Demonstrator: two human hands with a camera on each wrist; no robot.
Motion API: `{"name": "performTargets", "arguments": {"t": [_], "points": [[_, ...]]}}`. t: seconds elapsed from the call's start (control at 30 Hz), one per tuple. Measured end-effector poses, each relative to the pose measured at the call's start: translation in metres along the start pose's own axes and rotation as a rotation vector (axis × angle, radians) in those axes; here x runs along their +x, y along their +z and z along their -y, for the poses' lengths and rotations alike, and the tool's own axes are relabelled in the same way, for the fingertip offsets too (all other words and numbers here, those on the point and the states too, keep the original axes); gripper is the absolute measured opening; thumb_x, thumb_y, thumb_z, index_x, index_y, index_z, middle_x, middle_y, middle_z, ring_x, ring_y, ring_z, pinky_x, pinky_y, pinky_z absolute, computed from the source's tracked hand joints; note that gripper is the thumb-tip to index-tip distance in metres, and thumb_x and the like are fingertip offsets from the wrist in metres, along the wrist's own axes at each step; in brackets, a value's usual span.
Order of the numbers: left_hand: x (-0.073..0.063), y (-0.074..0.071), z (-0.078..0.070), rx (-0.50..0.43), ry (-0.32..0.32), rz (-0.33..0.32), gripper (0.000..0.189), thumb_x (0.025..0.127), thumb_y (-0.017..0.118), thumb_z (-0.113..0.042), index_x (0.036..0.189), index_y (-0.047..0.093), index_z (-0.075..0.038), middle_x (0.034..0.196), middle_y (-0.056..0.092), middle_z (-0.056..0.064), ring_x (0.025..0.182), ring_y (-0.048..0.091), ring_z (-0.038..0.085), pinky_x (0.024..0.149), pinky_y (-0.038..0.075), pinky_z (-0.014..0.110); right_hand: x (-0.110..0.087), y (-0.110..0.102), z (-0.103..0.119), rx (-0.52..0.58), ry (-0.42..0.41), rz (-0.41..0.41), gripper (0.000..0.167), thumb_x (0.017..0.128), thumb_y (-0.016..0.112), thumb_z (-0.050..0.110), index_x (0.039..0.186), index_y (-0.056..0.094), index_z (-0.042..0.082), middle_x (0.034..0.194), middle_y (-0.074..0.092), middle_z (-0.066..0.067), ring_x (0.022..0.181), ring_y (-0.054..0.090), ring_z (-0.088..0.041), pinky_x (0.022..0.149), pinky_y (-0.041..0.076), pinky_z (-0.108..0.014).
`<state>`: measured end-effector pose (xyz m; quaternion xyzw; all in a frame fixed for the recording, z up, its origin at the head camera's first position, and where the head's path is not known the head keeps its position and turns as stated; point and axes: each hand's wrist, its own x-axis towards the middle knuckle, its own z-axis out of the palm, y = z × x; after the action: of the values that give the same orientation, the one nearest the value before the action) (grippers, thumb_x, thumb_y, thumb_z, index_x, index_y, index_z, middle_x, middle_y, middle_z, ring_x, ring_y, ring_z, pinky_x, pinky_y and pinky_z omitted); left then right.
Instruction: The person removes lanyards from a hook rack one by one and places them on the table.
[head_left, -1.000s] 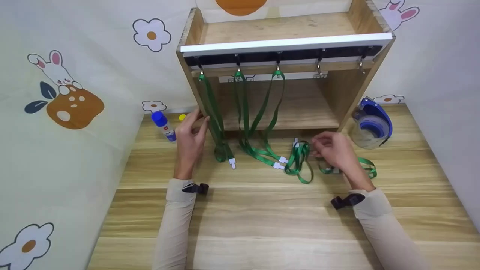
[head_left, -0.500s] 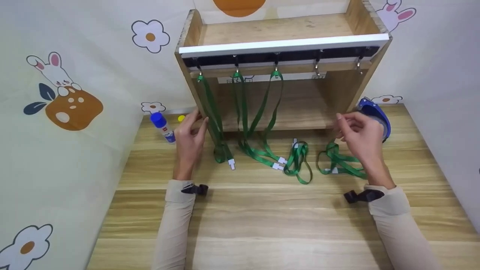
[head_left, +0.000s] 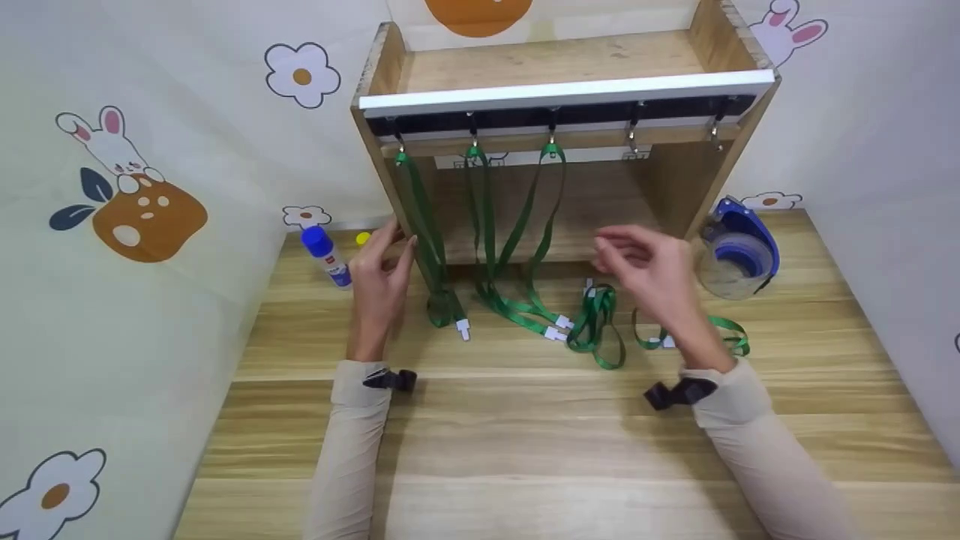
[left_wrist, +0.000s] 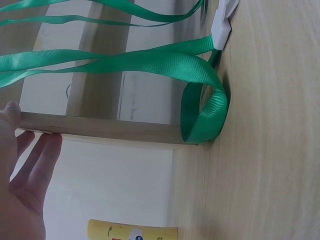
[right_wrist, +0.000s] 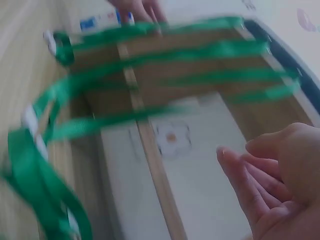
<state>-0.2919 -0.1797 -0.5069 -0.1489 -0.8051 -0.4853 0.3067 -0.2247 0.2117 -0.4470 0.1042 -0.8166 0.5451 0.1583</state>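
A wooden shelf (head_left: 566, 240) stands at the back, with a row of metal hooks along its front. Three green lanyards (head_left: 427, 217) hang from the left hooks, their white clips lying on the table. My left hand (head_left: 381, 277) holds the shelf's left side panel, thumb on one face and fingers on the other in the left wrist view. My right hand (head_left: 652, 274) hovers before the shelf's right half, fingers loosely bent around nothing. Below it lie a bundled green lanyard (head_left: 598, 319) and another loose lanyard (head_left: 731, 335), the latter partly hidden by the forearm.
To the left of the shelf are a blue-capped glue stick (head_left: 327, 256) and a small yellow-ended object (head_left: 363, 238). A blue tape dispenser (head_left: 739, 255) stands at right. Two bare hooks (head_left: 632, 139) are at the rail's right end.
My right hand rose from near the bundled lanyard to the shelf's right side, then moved left in front of the shelf. The left hand has stayed on the side panel.
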Motion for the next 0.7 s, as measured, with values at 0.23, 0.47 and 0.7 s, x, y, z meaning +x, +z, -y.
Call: {"name": "performTargets", "arguments": {"t": [0.23,0.47,0.7], "points": [[0.0,-0.001,-0.002,-0.001,-0.011,0.007,0.044,0.106,0.073,-0.027,0.149,0.068,-0.023,0.135,0.077,-0.001,0.118,0.077,0.015,0.086,0.069,0.044,0.007,0.053,0.025,0.021,0.023,0.089,0.045,0.1,0.08,0.019,0.136,0.07,-0.006,0.118,0.081,-0.019,0.106,0.081,-0.028,0.088,0.065,-0.019],[0.0,-0.001,0.0,0.002,0.015,-0.002,0.045,0.106,0.073,-0.027,0.15,0.067,-0.024,0.135,0.077,0.0,0.118,0.077,0.016,0.086,0.069,0.046,0.016,0.094,0.035,-0.014,-0.014,0.008,0.033,0.099,0.082,0.032,0.095,0.077,-0.001,0.1,0.083,-0.016,0.093,0.084,-0.023,0.08,0.069,-0.027],[0.0,-0.002,-0.001,-0.002,-0.016,0.023,0.045,0.106,0.071,-0.031,0.151,0.065,-0.031,0.138,0.075,-0.004,0.12,0.076,0.013,0.087,0.069,0.038,0.026,0.103,0.041,-0.056,-0.094,-0.094,0.03,0.1,0.081,0.026,0.081,0.083,0.003,0.08,0.082,-0.009,0.07,0.081,-0.019,0.059,0.059,-0.015]]}}
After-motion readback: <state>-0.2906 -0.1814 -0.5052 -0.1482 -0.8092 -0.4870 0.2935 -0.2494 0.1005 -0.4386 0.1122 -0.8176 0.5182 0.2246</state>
